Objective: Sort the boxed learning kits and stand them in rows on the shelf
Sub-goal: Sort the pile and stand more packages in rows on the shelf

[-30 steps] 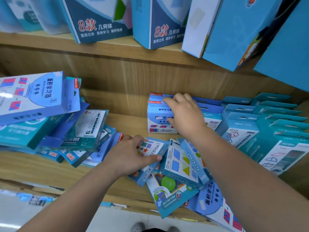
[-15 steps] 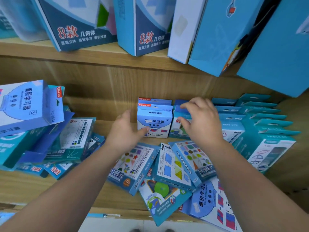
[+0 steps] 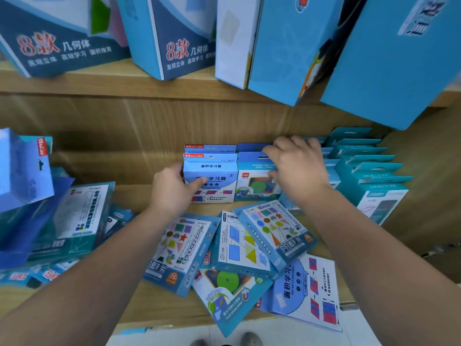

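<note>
Head view, loose kits [image 3: 243, 245] before upright boxes [image 3: 217, 171]

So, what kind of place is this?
Likely a shop or stockroom for school supplies: wooden shelves hold identical teal boxes standing in rows, big boxes above, and a loose pile of kits.

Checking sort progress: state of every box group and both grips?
area-learner box: upright, another behind it.
green-disc box: upright, right beside it.
teal boxes: upright in rows, far right.
loose boxes: flat, overlapping, in front.
left pile: lying stacked.
left-hand grip: holds area-learner box's left side.
right-hand grip: pinches green-disc box's top.
</note>
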The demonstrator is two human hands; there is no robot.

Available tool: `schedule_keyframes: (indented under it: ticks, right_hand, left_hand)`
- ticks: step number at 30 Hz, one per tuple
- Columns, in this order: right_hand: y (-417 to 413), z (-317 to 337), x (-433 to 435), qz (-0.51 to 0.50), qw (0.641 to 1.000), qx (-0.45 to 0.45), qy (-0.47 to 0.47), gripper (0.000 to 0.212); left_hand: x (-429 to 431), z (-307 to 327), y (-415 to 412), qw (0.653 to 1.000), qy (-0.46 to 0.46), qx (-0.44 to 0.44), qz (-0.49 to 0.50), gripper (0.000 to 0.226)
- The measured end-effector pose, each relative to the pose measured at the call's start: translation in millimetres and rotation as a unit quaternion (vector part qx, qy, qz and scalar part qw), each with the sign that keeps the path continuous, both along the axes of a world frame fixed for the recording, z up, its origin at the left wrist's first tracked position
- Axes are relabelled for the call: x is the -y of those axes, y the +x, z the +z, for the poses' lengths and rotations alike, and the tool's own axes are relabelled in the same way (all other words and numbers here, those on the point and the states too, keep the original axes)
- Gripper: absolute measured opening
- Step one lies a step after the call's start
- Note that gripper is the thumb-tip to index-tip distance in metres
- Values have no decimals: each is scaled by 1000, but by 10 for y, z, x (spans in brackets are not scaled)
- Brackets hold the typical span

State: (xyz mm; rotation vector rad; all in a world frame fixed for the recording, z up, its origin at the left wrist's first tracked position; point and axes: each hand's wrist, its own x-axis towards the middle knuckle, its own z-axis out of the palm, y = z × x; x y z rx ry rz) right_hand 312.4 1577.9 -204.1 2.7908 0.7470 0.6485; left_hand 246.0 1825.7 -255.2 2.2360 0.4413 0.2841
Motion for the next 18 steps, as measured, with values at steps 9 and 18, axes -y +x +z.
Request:
schedule_keyframes:
  ticks: [9,18]
  right_hand:
    - [-197,-46,12,-3,998,-10,64,59]
    - [-866,-274,272,101,970,2,219,22]
  left_hand:
    - [7,97,-73,999,-7,-27,-23,37]
    - [182,182,-899,970,121,37,-208,70]
